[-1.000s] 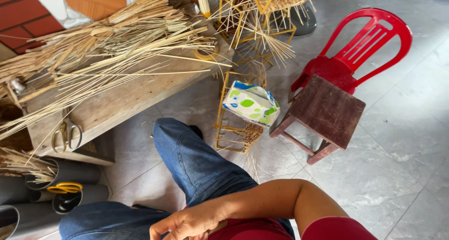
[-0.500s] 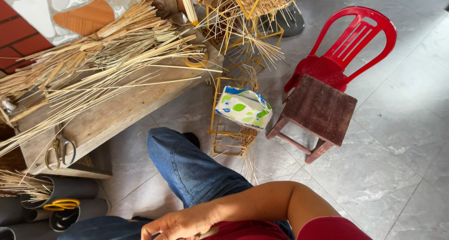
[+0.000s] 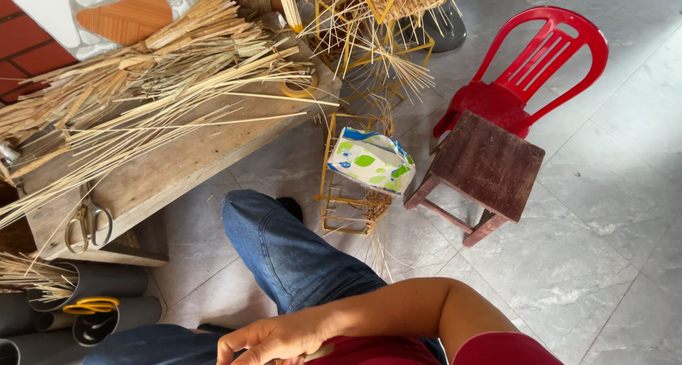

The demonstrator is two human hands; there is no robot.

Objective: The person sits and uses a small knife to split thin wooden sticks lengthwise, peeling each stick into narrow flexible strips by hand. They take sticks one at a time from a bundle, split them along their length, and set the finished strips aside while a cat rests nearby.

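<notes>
My right hand (image 3: 273, 340) rests on my lap at the bottom of the view, the forearm bent across from the red sleeve (image 3: 497, 351). Its fingers are curled over my red top. A pale sliver (image 3: 320, 352) shows under the palm; whether the hand grips it is unclear. My jeans-clad leg (image 3: 291, 258) stretches forward from under the hand. My left hand is out of view. Nearest things ahead are a yellow wire frame (image 3: 348, 208) with a green-and-white tissue box (image 3: 373, 160) on it.
A wooden bench (image 3: 177, 166) at the left carries long straw bundles (image 3: 142, 88), scissors (image 3: 89, 223) and a tape roll (image 3: 298, 88). Grey tubes (image 3: 106, 322) with yellow-handled scissors (image 3: 89, 307) lie below. A dark wooden stool (image 3: 486, 169) and a red plastic chair (image 3: 533, 66) stand at the right.
The view has shifted a little; my right hand has slid slightly left on my lap. Nothing else has moved.
</notes>
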